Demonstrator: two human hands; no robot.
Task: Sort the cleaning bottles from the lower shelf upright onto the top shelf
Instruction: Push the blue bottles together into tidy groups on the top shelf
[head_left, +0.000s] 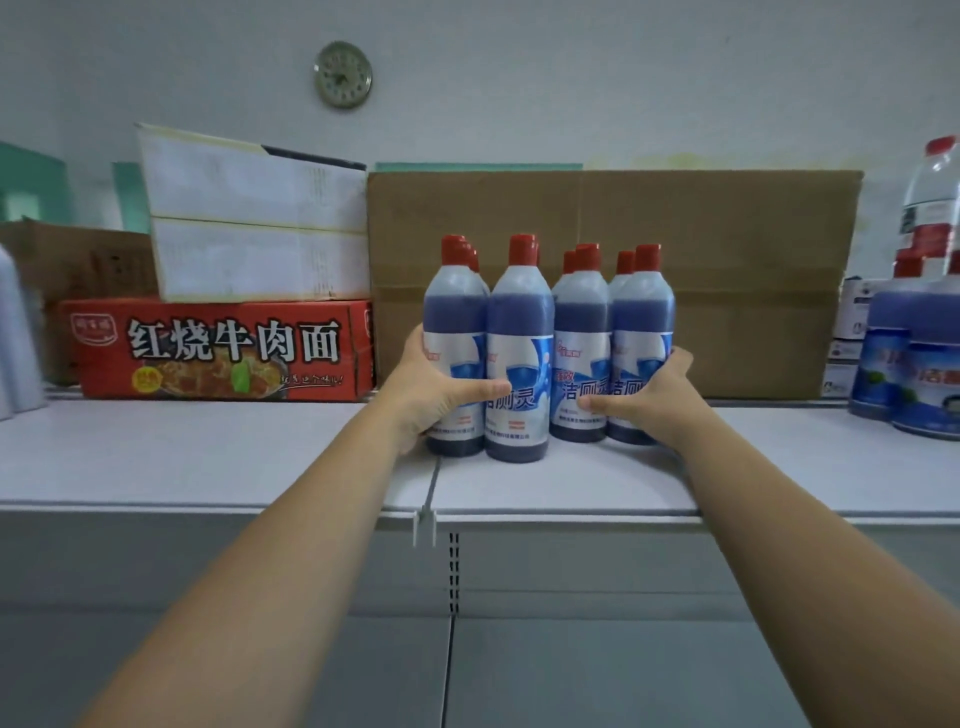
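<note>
On the top shelf (208, 457), my left hand (441, 389) and right hand (649, 400) curl around the outer sides of the upright cleaning bottles (519, 332), and if I squeeze unevenly, the tall middle ones may tip over.

Both the left hand (441, 387) and the right hand (649, 397) were bare, with nothing worn over the palms or the wrists behind them. The left forearm (291, 551) and the right forearm (779, 551) were bare as well, slim and smooth, each widening from a narrow wrist toward the lower edge of the view, where the frame cut them off. Of the fingers (681, 357), only the two thumbs showed along their whole length, each ending in a rounded tip, while the rest were largely hidden from the camera.
</note>
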